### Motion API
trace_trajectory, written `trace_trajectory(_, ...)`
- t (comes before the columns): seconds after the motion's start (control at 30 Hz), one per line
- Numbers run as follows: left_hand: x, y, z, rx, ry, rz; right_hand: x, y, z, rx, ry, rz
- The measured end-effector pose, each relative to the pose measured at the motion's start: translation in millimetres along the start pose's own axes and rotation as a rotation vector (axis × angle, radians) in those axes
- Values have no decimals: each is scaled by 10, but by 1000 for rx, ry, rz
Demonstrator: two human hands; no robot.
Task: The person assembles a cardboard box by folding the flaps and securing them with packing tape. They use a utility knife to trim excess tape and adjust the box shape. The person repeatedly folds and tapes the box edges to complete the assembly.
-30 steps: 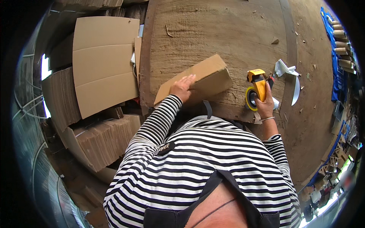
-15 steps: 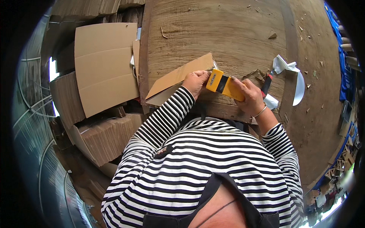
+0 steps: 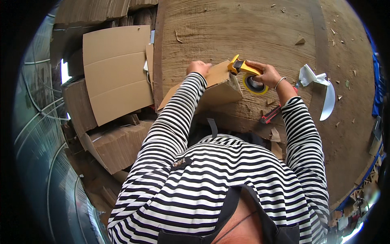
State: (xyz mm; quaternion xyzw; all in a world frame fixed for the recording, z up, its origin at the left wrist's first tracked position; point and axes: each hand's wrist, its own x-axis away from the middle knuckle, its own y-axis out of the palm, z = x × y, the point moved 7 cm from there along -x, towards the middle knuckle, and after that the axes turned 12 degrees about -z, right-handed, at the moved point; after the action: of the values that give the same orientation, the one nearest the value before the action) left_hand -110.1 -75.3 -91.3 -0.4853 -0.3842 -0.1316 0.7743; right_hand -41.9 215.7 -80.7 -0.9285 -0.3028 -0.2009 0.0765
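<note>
A folded brown cardboard box stands tilted at the table's near edge. My left hand is closed on its far upper edge, with some fingers hidden. In my right hand is a yellow tape dispenser, its roll of tape hanging below the handle. The dispenser's head touches, or nearly touches, the box's right end. A red and black utility knife lies near my right forearm.
Crumpled white backing paper and a pale curved strip lie at the right. A large cardboard sheet leans at the left, above stacked cardboard. Cardboard scraps dot the wooden table.
My right hand has turned the tape dispenser, bringing its roll into view at the box's right end. My left hand has moved left and farther away, onto the box edge. The box has tipped more upright.
</note>
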Motion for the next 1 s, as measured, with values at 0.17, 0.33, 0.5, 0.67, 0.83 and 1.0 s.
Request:
trace_trajectory(0.17, 312, -132, -97, -345, -94, 37, -57, 95, 327, -317, -14, -87)
trace_trajectory(0.33, 883, 192, 443, -310, 566, -395, -121, 162, 426, -299, -30, -61)
trace_trajectory(0.5, 954, 518, 672, -657, 648, -252, -19, 314, 543, -334, -35, 2)
trace_trajectory(0.67, 941, 478, 712, -646, 678, -217, 450, 641, 793, -444, -24, 99)
trace_trajectory(0.83, 911, 466, 667, -715, 650, -204, 1184, 1011, 733, -587, 81, 187)
trace_trajectory(1.0, 919, 500, 686, -667, 656, -193, 1841, 1507, 557, -737, 240, 229)
